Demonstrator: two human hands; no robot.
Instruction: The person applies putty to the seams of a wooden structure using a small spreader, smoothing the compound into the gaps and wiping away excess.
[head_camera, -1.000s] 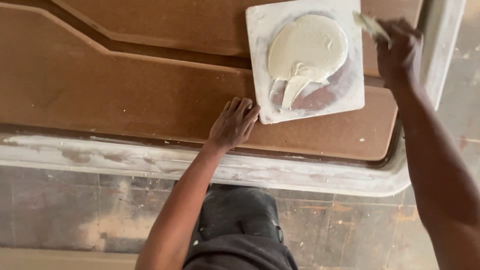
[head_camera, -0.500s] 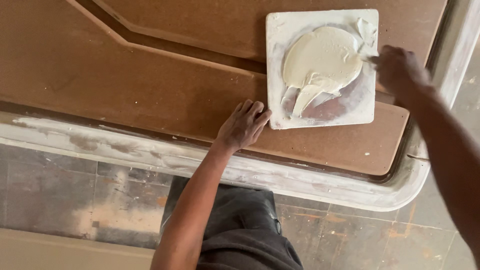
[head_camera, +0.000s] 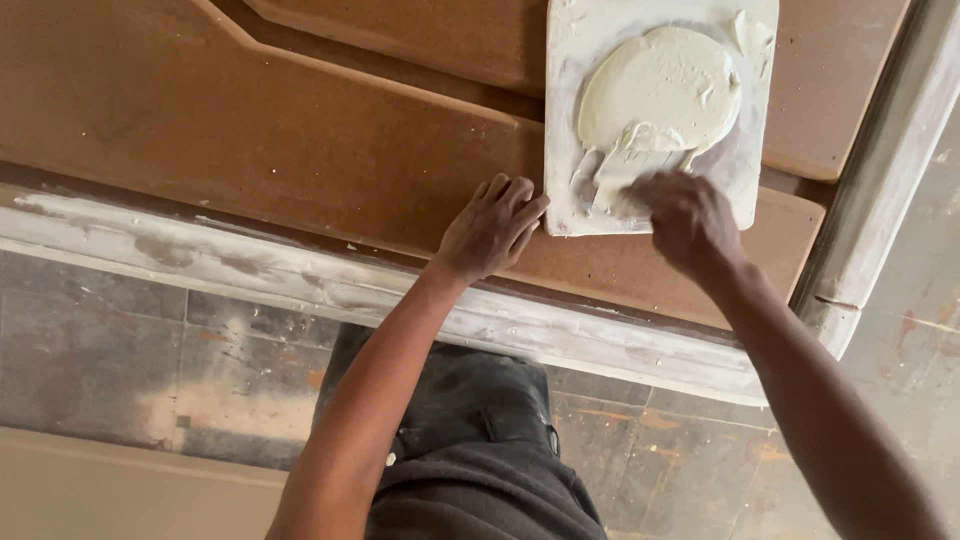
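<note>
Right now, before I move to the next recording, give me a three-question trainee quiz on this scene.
1. True or false: the left hand rests on the brown board beside the white square tile.
2. Which lies on the tile? A) pale putty B) nails C) sandpaper
3. Fill in: the right hand is at the tile's ___ edge, the one closest to the person.

Key: 1 true; 2 A; 3 near. Whether the right hand grips a tool cannot be told.
</note>
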